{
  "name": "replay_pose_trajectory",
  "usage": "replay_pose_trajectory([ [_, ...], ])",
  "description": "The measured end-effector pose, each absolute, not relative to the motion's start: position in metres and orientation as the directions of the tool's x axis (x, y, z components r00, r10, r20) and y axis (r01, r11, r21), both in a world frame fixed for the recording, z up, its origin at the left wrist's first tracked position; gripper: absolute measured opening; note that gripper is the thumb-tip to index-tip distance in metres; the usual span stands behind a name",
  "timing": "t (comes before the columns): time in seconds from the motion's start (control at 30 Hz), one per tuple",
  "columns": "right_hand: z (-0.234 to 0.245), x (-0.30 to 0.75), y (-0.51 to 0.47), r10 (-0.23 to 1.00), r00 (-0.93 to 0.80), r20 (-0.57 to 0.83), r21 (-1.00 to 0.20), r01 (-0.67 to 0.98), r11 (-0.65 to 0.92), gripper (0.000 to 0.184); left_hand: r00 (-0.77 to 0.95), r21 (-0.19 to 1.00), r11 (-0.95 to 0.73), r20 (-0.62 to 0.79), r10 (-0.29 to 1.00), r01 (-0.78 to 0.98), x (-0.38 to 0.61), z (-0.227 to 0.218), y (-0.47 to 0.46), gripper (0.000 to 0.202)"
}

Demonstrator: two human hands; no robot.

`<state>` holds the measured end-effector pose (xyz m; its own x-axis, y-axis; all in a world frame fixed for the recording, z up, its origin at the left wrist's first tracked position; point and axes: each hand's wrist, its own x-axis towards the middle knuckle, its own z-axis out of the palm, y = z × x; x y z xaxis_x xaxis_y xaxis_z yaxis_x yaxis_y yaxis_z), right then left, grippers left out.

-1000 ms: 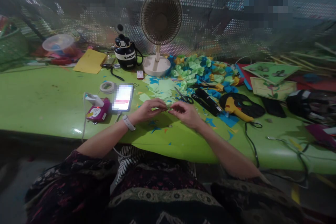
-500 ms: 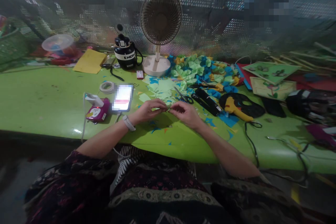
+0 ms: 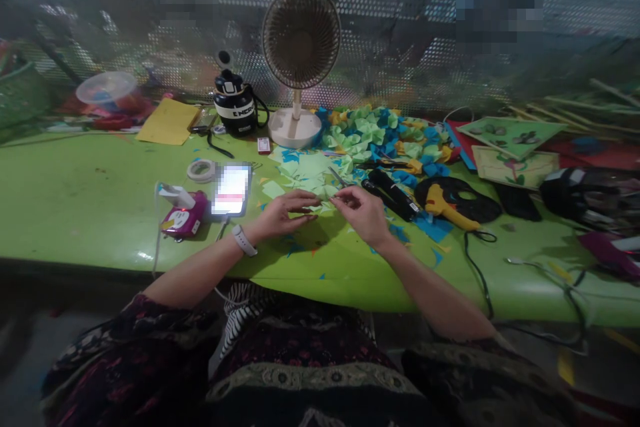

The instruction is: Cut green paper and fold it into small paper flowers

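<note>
My left hand (image 3: 286, 215), with a pale band on its wrist, hovers over the green table (image 3: 360, 283). Its thumb and fingers are spread apart with nothing held between them. Beside it, my right hand (image 3: 364, 215) has thumb and fingertips pinched together; whatever is between them is too small to make out. Light green paper pieces (image 3: 307, 170) lie just beyond the hands. A pair of scissors (image 3: 338, 176) sits right behind my right hand, which hides its handles.
A heap of green, blue and yellow folded paper (image 3: 367, 130) lies beside a fan (image 3: 296, 127). To the right are a black stapler-like tool (image 3: 395, 193) and a yellow glue gun (image 3: 447, 208). On the left are a phone (image 3: 231, 190), tape roll (image 3: 201, 171) and purple power block (image 3: 186, 217).
My left thumb has moved away from its fingers, opening that hand. The hands have drawn slightly apart, my right hand still pinched. The whole view has shifted a little.
</note>
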<state>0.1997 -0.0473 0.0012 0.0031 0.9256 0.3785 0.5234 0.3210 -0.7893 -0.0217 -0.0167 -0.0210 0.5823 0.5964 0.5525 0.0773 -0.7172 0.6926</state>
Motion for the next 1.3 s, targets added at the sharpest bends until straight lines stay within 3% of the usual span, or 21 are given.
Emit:
replay_pose_trajectory([
  [0.3,-0.0018,0.2002,-0.0467,0.902,-0.021,0.431,-0.719,0.596,0.357,0.018,0.637,0.521,-0.838,0.594,0.492,0.162,-0.0234,-0.0204,-0.015,0.032],
  [1.3,-0.0052,0.2008,-0.0466,0.9,-0.081,0.428,-0.677,0.631,0.379,0.016,0.695,0.375,-0.896,0.579,0.426,0.236,-0.0232,-0.0213,-0.0181,0.031],
])
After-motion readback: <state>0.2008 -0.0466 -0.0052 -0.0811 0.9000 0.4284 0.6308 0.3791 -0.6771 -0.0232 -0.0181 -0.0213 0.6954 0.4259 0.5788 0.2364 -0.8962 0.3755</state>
